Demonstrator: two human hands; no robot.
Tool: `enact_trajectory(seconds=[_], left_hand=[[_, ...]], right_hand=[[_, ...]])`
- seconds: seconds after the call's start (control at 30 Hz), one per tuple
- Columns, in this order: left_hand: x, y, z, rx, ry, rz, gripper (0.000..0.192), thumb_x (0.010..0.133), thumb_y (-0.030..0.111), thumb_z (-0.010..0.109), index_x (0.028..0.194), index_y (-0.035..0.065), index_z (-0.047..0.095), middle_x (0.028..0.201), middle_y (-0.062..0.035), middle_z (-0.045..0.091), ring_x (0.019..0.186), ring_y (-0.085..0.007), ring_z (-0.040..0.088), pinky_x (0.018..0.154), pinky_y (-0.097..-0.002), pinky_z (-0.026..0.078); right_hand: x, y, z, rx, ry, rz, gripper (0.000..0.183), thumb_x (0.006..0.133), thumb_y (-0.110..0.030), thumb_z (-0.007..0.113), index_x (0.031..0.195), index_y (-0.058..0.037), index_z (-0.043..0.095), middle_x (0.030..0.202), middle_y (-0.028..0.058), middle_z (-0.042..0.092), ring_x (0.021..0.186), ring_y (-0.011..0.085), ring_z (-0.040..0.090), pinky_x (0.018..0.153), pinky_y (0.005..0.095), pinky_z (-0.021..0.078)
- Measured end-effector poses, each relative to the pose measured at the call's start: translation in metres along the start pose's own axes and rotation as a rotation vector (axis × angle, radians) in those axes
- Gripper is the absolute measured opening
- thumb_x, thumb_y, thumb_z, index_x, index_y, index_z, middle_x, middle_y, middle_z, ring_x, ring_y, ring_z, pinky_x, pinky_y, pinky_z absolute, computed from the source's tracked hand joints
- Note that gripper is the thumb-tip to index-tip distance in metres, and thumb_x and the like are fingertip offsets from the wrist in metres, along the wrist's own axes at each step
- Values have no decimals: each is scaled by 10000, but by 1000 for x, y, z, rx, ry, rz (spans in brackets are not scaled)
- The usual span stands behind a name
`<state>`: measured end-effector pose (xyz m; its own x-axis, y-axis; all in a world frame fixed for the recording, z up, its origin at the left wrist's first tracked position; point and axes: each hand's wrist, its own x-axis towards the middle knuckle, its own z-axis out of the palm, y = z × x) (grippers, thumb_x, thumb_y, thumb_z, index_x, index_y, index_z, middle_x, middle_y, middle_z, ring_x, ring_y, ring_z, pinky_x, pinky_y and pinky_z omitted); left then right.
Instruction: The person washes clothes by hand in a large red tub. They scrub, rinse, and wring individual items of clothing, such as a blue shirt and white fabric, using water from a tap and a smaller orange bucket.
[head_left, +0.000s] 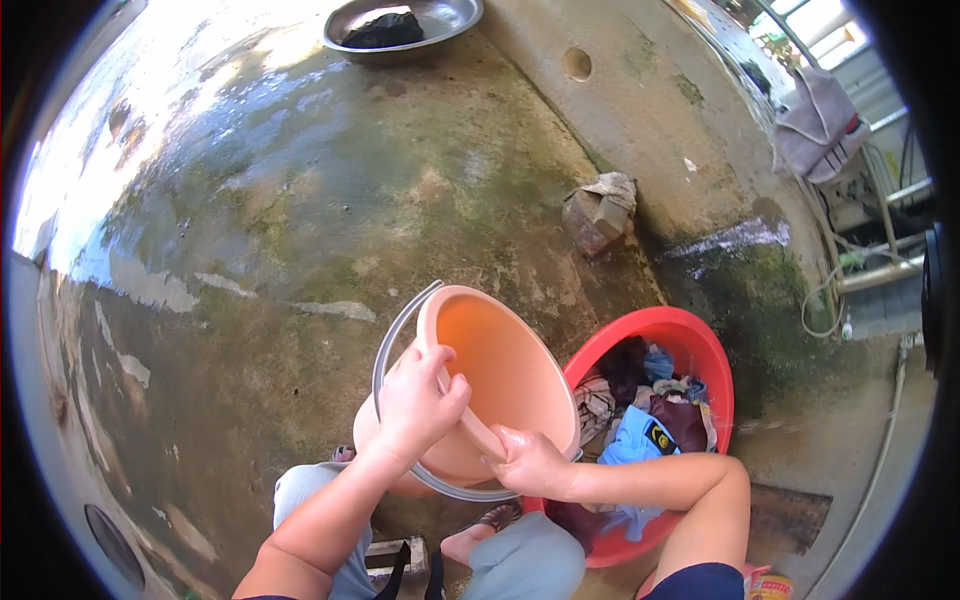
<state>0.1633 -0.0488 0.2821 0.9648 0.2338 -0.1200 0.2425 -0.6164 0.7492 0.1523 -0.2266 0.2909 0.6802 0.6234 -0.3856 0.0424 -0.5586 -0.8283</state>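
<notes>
A peach-coloured plastic bucket (517, 352) is tilted in front of me, its mouth turned towards the right. My left hand (420, 397) grips its near rim on the left. Lower down on the same rim, my right hand (529, 459) is closed with the fingers around the edge. The bucket's grey handle (382, 345) hangs loose about its outside. Just to the right stands a red plastic tub (716, 352), holding a heap of clothes. Among them lie a light blue garment (634, 439) with a dark badge and a maroon cloth (679, 420). My right forearm crosses over the tub.
Wet, mossy concrete floor (300, 225) spreads ahead. A metal basin (442, 34) with dark cloth sits far off. A stone block (596, 225) with a rag rests by the low concrete ledge (615, 97). A grey cloth (821, 127) hangs on a rail. A drain grate (791, 517) lies lower right.
</notes>
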Motion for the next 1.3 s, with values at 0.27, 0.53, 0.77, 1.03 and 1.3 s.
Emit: enact_trajectory(seconds=[0.27, 0.53, 0.77, 1.03, 1.3], left_hand=[[-18, -13, 3, -206, 182, -67, 210, 716, 113, 550, 916, 68, 595, 752, -100, 503, 610, -239, 517, 562, -318, 429], [-90, -33, -21, 13, 159, -130, 270, 808, 144, 451, 1046, 54, 539, 934, -177, 535, 829, -340, 554, 677, -405, 461], [-122, -3, -141, 107, -271, -464, 553, 806, 320, 505, 1282, 116, 312, 968, -185, 585, 837, -349, 587, 718, -434, 468], [-148, -20, -299, 238, -397, -643, 423, 762, 265, 550, 1138, 79, 493, 909, -134, 625, 887, -295, 589, 775, -391, 463], [-102, 2, -366, 27, -364, -546, 382, 759, 277, 565, 1068, 53, 554, 904, -142, 627, 844, -268, 607, 763, -359, 470]], right_hand=[[3, -13, 11, -163, -54, 140, 157, 727, -148, 515, 876, -99, 515, 725, 165, 576, 718, 362, 568, 639, 421, 448], [-15, -38, 45, -436, -193, 84, 118, 717, -143, 527, 817, -101, 483, 701, 148, 587, 707, 354, 577, 618, 457, 442], [-32, -54, 58, -678, -129, 2, 134, 664, -90, 528, 797, -104, 524, 685, 133, 605, 699, 314, 604, 617, 433, 460], [-61, -185, -21, -707, -234, 126, 136, 676, -86, 505, 809, -102, 522, 729, 142, 607, 720, 330, 600, 636, 444, 454], [-37, -320, -96, -495, 104, 279, 123, 706, -184, 589, 752, -80, 541, 698, 161, 574, 699, 343, 572, 608, 409, 431]])
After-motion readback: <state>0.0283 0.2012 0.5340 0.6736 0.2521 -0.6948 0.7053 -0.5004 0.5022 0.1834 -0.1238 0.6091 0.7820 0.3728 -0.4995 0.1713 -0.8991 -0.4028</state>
